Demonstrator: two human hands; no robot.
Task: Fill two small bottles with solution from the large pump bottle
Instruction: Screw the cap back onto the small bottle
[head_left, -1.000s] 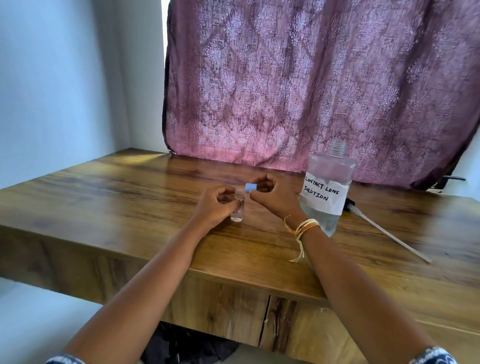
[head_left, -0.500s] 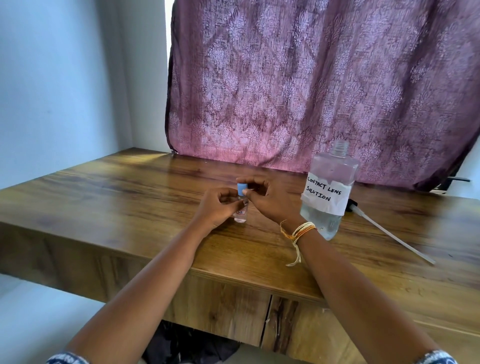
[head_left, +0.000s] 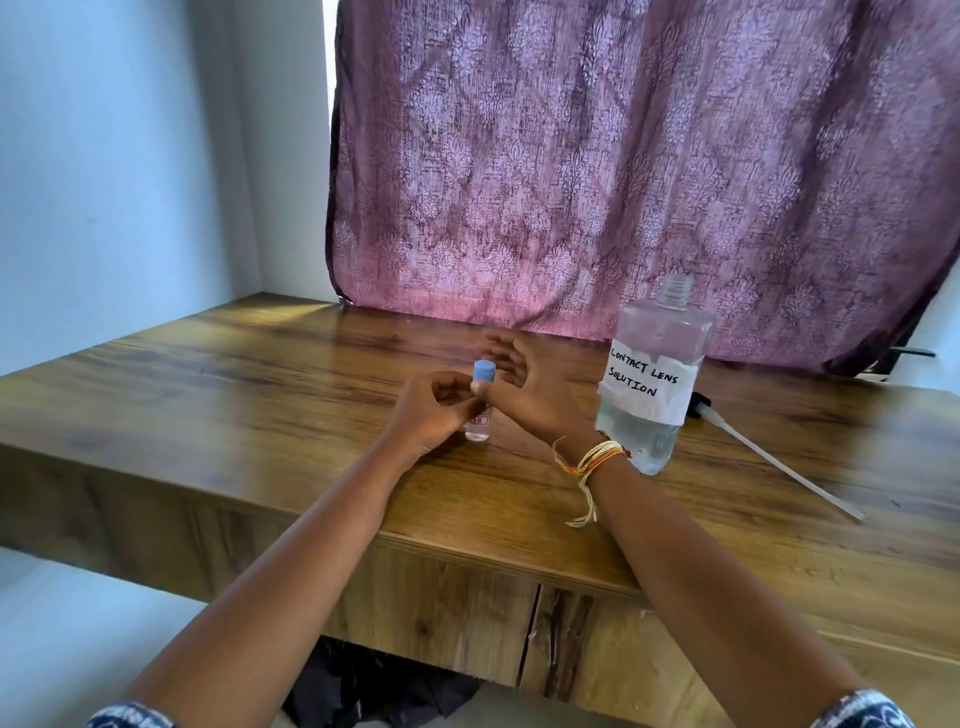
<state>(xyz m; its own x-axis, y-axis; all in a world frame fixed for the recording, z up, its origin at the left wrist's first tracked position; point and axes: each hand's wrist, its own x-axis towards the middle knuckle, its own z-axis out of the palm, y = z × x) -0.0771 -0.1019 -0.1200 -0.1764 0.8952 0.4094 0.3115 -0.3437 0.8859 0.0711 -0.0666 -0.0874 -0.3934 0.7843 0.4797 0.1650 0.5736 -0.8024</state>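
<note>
A small clear bottle (head_left: 479, 427) with a blue cap (head_left: 483, 372) on top stands upright on the wooden table (head_left: 260, 395). My left hand (head_left: 428, 410) pinches it around the neck from the left. My right hand (head_left: 527, 387) is just right of it, fingers spread and blurred, off the cap, thumb near the neck. The large clear bottle (head_left: 655, 338), labelled "contact lens solution", stands to the right with its neck uncapped, partly full. Its pump head (head_left: 697, 405) with the long dip tube (head_left: 779, 462) lies on the table behind it. I see only one small bottle.
A purple patterned curtain (head_left: 623, 182) hangs behind the table's far edge. A pale wall (head_left: 130, 182) runs along the left. The table's front edge (head_left: 467, 551) crosses under my forearms, with dark cloth (head_left: 384, 686) on the floor below.
My right hand carried the blue cap onto the small bottle, then opened its fingers off the cap. My left hand stayed on the bottle.
</note>
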